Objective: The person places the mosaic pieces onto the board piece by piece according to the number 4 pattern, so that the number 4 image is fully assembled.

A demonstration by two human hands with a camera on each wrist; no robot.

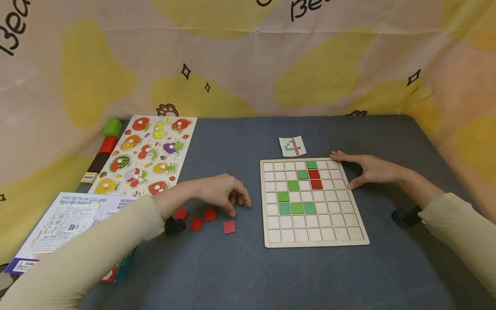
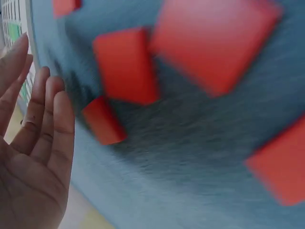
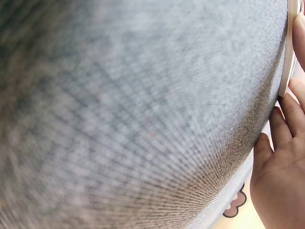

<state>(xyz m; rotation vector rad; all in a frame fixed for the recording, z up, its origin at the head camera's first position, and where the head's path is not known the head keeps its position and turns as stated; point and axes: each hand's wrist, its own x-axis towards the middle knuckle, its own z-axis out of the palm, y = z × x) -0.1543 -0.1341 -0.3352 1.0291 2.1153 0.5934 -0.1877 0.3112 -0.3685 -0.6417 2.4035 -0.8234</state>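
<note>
Left hand point(image 1: 221, 193) relaxed, holding nothing, right hand point(image 1: 367, 168) spread: I see both at the dark table point(image 1: 217, 271). The grid board point(image 1: 323, 220) lies flat there, right hand touching its right edge; beyond it, the patterned card point(image 1: 292, 146); near the left hand, loose red tiles point(image 1: 196, 224).

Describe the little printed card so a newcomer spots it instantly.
On the dark table, find the pale grid board that the right hand touches. Just beyond its far edge lies the small white card. Its green-and-red pattern is printed, while the board's is made of separate tiles.
</note>
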